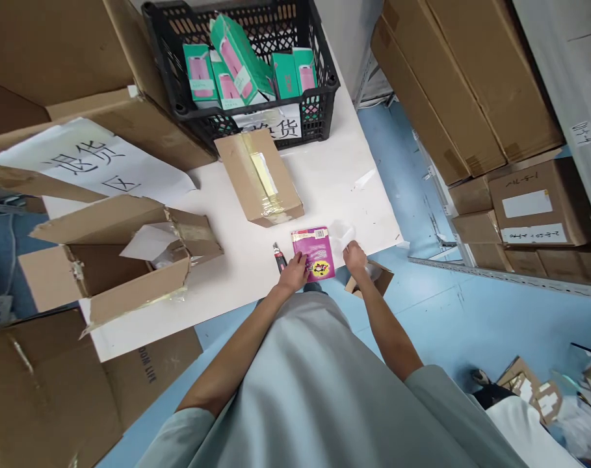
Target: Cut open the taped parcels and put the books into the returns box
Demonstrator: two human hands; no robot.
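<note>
A purple booklet (319, 250) with a yellow picture and a barcode lies at the table's front edge. My left hand (295, 272) grips its lower left side, fingers over the cover. Just right of the booklet, my right hand (355, 258) is closed on a crumpled, see-through plastic bag (342, 233). To the left of the booklet is a utility knife (279, 258) with a black and red handle. Behind these stands a taped brown carton (261, 175) with a pale label.
A black crate (324, 104) holding several green boxes stands at the back. Left are an opened carton (139, 292) and a large box with a handwritten sheet (90, 159). A small open box (383, 279) sits below the table's right corner. Shelves with cartons (529, 201) line the right.
</note>
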